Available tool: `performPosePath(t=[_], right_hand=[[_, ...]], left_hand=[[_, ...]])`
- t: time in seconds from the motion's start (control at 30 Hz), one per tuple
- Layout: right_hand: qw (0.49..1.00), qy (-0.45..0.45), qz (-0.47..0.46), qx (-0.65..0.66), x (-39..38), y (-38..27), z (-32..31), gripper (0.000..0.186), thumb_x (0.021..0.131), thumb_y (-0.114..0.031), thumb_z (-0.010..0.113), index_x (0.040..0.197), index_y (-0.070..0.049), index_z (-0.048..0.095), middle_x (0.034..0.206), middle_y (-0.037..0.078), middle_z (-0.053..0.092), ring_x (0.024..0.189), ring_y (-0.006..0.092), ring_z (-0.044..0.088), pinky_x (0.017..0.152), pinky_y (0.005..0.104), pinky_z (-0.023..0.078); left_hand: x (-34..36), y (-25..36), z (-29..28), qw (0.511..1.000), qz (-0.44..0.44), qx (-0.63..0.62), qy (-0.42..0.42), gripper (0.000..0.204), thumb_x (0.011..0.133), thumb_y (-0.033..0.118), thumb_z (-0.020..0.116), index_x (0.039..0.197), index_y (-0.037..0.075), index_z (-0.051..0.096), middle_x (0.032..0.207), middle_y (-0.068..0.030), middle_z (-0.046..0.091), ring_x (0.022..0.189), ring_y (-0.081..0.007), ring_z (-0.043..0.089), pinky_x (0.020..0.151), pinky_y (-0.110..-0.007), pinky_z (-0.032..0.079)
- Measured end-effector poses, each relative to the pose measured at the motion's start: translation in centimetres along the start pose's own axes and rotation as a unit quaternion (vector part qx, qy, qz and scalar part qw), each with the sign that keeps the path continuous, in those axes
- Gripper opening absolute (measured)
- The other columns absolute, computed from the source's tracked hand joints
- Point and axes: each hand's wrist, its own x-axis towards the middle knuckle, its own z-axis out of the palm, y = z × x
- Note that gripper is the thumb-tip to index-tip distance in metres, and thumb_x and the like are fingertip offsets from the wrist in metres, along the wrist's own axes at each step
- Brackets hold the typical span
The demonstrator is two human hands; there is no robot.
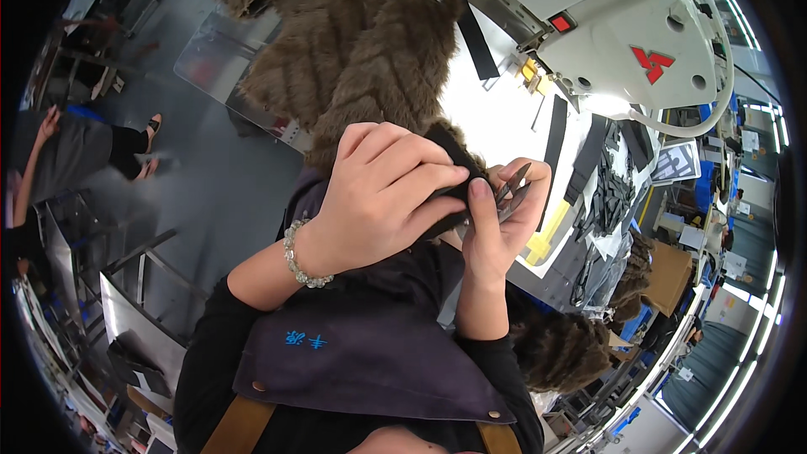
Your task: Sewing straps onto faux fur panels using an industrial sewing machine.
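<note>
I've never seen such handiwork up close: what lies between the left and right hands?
The head view shows a black band between the left hand and the right hand, with brown fur just beyond it.

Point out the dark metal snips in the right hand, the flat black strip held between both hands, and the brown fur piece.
Dark metal snips (514, 199), head view: on a blade.
Flat black strip (454, 150), head view: on its upper stretch.
Brown fur piece (378, 67), head view: on its central pile.
</note>
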Motion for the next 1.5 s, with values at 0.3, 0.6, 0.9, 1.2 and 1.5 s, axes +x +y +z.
performPosePath(t=[0.3,0.6,0.9,1.2,1.5], right_hand=[[0.981,0.009,0.111,0.161,0.1,-0.5,-1.3,0.033,0.076,0.009,0.059,0.095,-0.009,0.038,0.077,-0.003,0.034,0.064,0.0052,0.035,0.056,0.0202,0.026],[0.955,0.041,0.186,0.225,0.0,-1.8,-1.4,0.034,0.076,0.008,0.059,0.097,-0.009,0.039,0.073,-0.003,0.037,0.064,0.0049,0.033,0.056,0.0193,0.026],[0.969,-0.023,0.148,0.198,-0.3,-1.7,-1.8,0.029,0.081,0.004,0.06,0.1,-0.008,0.041,0.07,-0.005,0.037,0.061,0.0027,0.031,0.055,0.018,0.024],[0.97,-0.068,0.171,0.161,0.0,-2.4,-3.1,0.03,0.084,-0.004,0.065,0.104,-0.006,0.042,0.069,-0.005,0.04,0.058,0.0021,0.033,0.052,0.0185,0.026],[0.764,-0.058,-0.328,-0.552,-0.3,-6.5,-4.6,0.055,0.052,-0.023,0.08,0.106,-0.022,0.072,0.062,-0.006,0.044,0.049,0.0089,0.04,0.048,0.025,0.024]], left_hand=[[-0.6,-0.7,-0.6,0.986,0.15,0.061,0.034,0.018,0.063,0.013,0.068,0.08,0.013,0.07,0.081,0.0047,0.063,0.07,-0.0124,0.055,0.07,-0.029,0.032],[-1.0,-0.6,-0.9,0.969,0.215,0.1,0.067,0.019,0.066,0.015,0.064,0.084,0.012,0.069,0.08,0.0055,0.062,0.072,-0.0091,0.056,0.076,-0.029,0.03],[0.7,0.0,0.0,0.96,-0.048,-0.27,-0.057,0.024,0.066,-0.001,0.075,0.087,0.007,0.067,0.105,-0.0132,0.06,0.094,-0.0252,0.059,0.081,-0.035,0.047],[0.1,-0.5,-0.3,0.944,-0.012,-0.305,-0.128,0.029,0.059,-0.009,0.071,0.084,0.007,0.072,0.088,-0.0113,0.062,0.071,-0.0188,0.06,0.058,-0.025,0.044],[0.0,-0.3,-0.9,0.952,-0.053,-0.285,-0.095,0.025,0.06,-0.008,0.073,0.081,0.005,0.071,0.087,-0.0108,0.063,0.071,-0.0191,0.061,0.06,-0.025,0.046]])
